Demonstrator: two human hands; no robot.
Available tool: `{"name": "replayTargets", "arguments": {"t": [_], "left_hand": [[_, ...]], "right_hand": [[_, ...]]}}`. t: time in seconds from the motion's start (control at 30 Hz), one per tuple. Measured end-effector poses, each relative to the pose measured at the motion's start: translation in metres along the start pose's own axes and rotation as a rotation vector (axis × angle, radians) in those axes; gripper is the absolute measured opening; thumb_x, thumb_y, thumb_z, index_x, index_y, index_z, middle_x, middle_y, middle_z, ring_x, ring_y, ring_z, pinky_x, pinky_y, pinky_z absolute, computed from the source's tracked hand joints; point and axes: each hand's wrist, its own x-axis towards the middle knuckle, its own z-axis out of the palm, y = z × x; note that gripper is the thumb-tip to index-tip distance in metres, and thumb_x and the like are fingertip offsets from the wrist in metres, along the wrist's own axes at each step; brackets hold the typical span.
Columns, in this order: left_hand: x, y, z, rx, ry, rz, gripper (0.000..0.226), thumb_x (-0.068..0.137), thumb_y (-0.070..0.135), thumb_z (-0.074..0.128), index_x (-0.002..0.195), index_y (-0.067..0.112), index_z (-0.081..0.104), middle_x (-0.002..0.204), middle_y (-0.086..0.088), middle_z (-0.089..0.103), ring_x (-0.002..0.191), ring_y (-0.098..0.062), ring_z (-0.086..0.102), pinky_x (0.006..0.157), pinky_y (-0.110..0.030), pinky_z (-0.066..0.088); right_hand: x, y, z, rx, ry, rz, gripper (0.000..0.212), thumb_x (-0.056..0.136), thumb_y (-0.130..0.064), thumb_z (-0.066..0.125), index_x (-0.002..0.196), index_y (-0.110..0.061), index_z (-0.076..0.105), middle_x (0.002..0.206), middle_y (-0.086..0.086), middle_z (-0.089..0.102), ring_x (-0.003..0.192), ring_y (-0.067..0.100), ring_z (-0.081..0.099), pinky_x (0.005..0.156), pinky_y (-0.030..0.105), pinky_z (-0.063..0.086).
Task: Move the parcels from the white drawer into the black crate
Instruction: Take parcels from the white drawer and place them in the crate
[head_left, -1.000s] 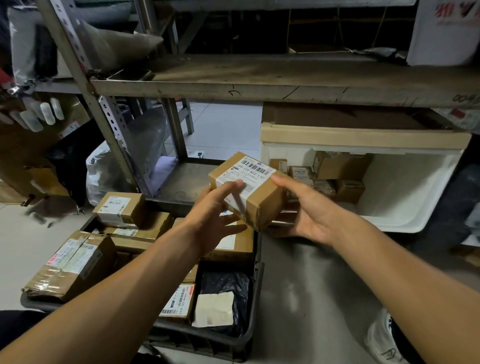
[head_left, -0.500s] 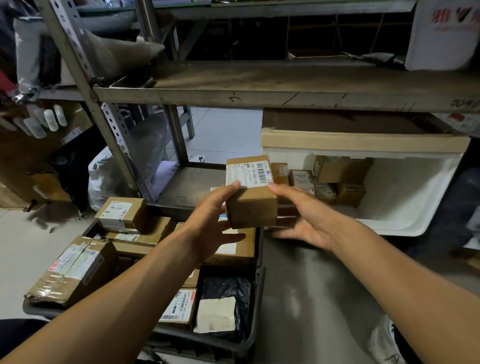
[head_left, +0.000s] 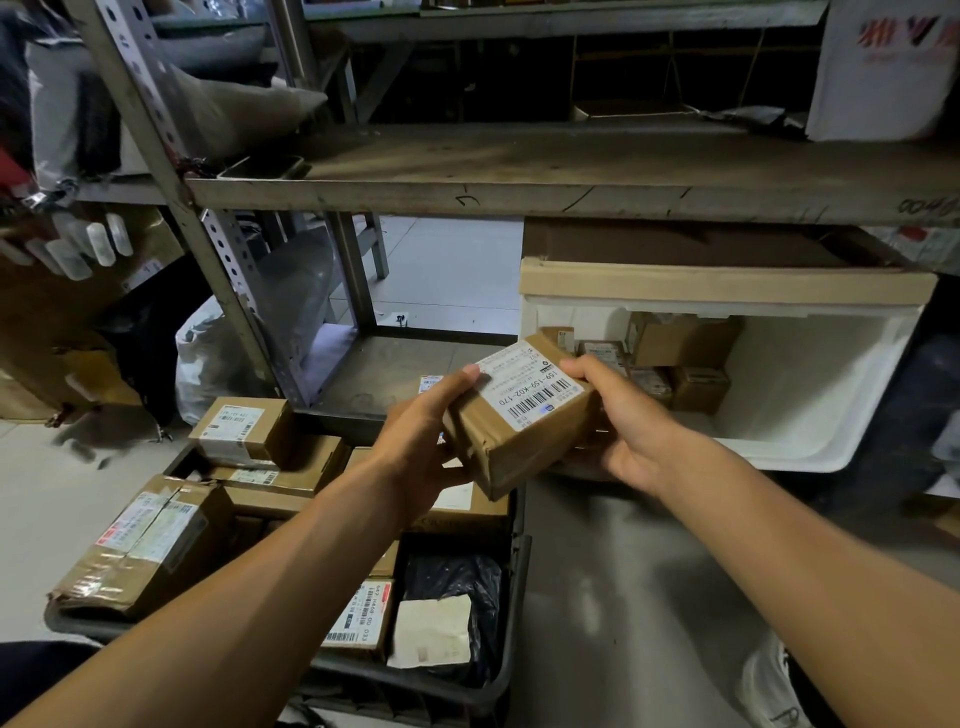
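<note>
Taped parcel (head_left: 519, 415) between left hand (head_left: 421, 447) and right hand (head_left: 623, 421) grips.

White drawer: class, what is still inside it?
The white drawer holds several small brown parcels at its back left. The held parcel and right hand cover its front left corner.

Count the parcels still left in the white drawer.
5 in view, all at the white drawer's back left: one tall box, a small box below it, two labelled ones beside, one partly behind the held parcel. More may be hidden.
</note>
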Motion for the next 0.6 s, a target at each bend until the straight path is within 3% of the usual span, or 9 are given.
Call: {"name": "replayTargets", "arguments": {"t": [0.1, 0.17, 0.3, 0.4, 0.6], "left_hand": [[0.002, -0.002, -0.001, -0.04, 0.031, 0.01, 0.066, 0.07, 0.049, 0.077, 0.125, 0.015, 0.061, 0.12, -0.013, 0.066, 0.112, -0.034, 0.065, 0.091, -0.054, 0.054], [0.004, -0.003, -0.004, -0.058, 0.069, 0.029, 0.08, 0.062, 0.048, 0.082, 0.13, 0.014, 0.058, 0.126, -0.014, 0.063, 0.113, -0.033, 0.064, 0.084, -0.05, 0.055], [0.006, -0.006, -0.016, -0.054, 0.145, 0.05, 0.05, 0.084, 0.038, 0.075, 0.125, 0.013, 0.063, 0.123, -0.011, 0.068, 0.116, -0.033, 0.063, 0.082, -0.045, 0.052], [0.003, -0.007, -0.032, -0.018, 0.176, 0.042, 0.038, 0.09, 0.036, 0.07, 0.121, 0.015, 0.065, 0.12, -0.01, 0.069, 0.115, -0.032, 0.062, 0.086, -0.044, 0.051], [0.0, -0.012, -0.077, 0.025, 0.244, 0.024, 0.033, 0.092, 0.036, 0.066, 0.12, 0.017, 0.065, 0.119, -0.009, 0.07, 0.115, -0.031, 0.062, 0.099, -0.05, 0.048]], "right_hand": [[0.001, -0.002, -0.001, 0.066, 0.03, -0.012, 0.046, 0.086, -0.034, 0.072, 0.128, -0.018, 0.06, 0.105, 0.012, 0.074, 0.102, 0.029, 0.068, 0.086, 0.057, 0.057], [0.0, -0.001, -0.002, 0.086, 0.008, 0.008, 0.05, 0.084, -0.033, 0.073, 0.13, -0.018, 0.058, 0.116, 0.015, 0.071, 0.109, 0.033, 0.066, 0.084, 0.061, 0.057], [-0.002, 0.005, -0.001, -0.015, -0.07, 0.055, 0.033, 0.088, -0.033, 0.07, 0.118, -0.025, 0.061, 0.123, 0.012, 0.064, 0.114, 0.034, 0.061, 0.098, 0.067, 0.046], [-0.002, 0.013, 0.006, -0.101, -0.115, 0.066, 0.029, 0.086, -0.04, 0.073, 0.112, -0.034, 0.062, 0.134, 0.005, 0.058, 0.125, 0.031, 0.054, 0.1, 0.064, 0.044], [0.004, 0.034, 0.041, -0.143, -0.149, 0.09, 0.017, 0.096, -0.031, 0.064, 0.107, -0.02, 0.07, 0.107, 0.01, 0.076, 0.105, 0.025, 0.069, 0.1, 0.049, 0.052]]}}
